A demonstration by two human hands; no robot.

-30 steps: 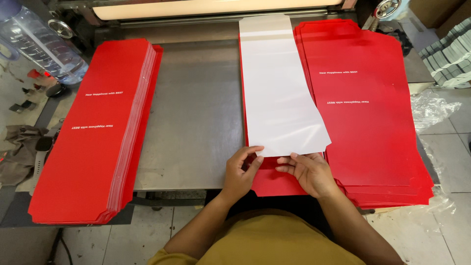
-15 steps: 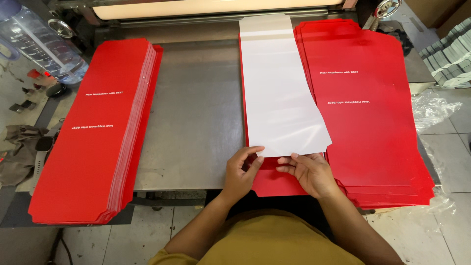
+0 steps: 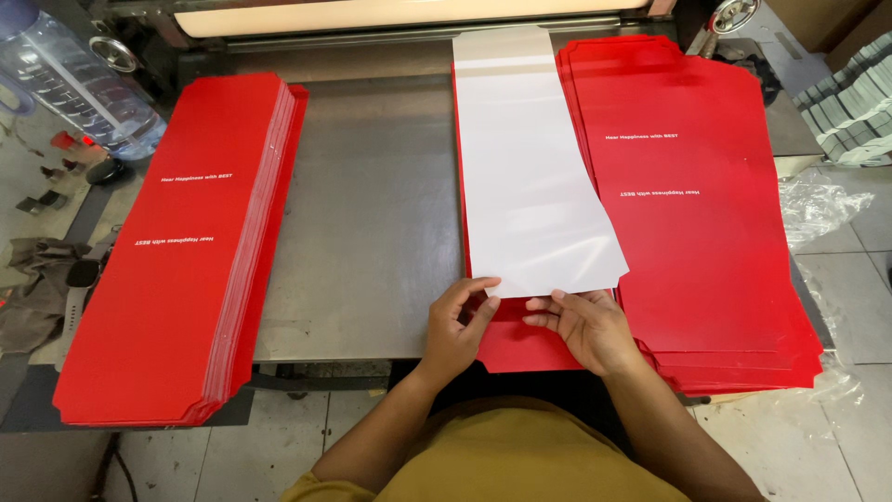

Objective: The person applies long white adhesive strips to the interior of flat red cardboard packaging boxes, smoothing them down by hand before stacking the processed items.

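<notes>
A long white sheet, the turned-over side of a red card, lies on the metal table and reaches to the machine at the back. My left hand pinches its near edge from the left. My right hand holds the same edge from the right, fingers over a red card beneath it. A spread stack of flat red cards lies to the right of the sheet. Another tall stack of red cards lies at the left.
A large clear water bottle stands at the far left by the machine. A wristwatch and a rag lie at the left edge. Grey-green bundles and clear plastic wrap sit at the right.
</notes>
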